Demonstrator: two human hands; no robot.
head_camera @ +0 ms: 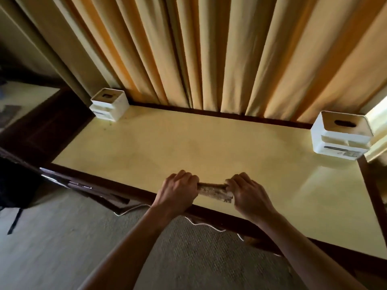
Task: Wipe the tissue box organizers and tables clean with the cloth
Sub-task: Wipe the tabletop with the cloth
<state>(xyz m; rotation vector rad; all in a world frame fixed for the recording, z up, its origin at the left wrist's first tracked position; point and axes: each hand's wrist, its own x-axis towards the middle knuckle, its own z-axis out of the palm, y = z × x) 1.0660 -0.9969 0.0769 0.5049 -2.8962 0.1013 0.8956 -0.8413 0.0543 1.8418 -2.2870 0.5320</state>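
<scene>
A rolled, mottled brown cloth (213,190) stretches between both hands above the near edge of the pale yellow, dark-framed bench (188,143). The left hand (177,190) grips its left end with curled fingers, and the right hand (249,194) grips its right end.

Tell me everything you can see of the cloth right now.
The cloth is a small brownish, mottled piece of fabric, bunched into a narrow strip and stretched between both hands. The left hand grips one end, the right hand the other, fingers curled round it. A folded flap hangs down near the right hand. It sits just above the near edge of the cream-topped table; whether it touches the top cannot be told.
</scene>
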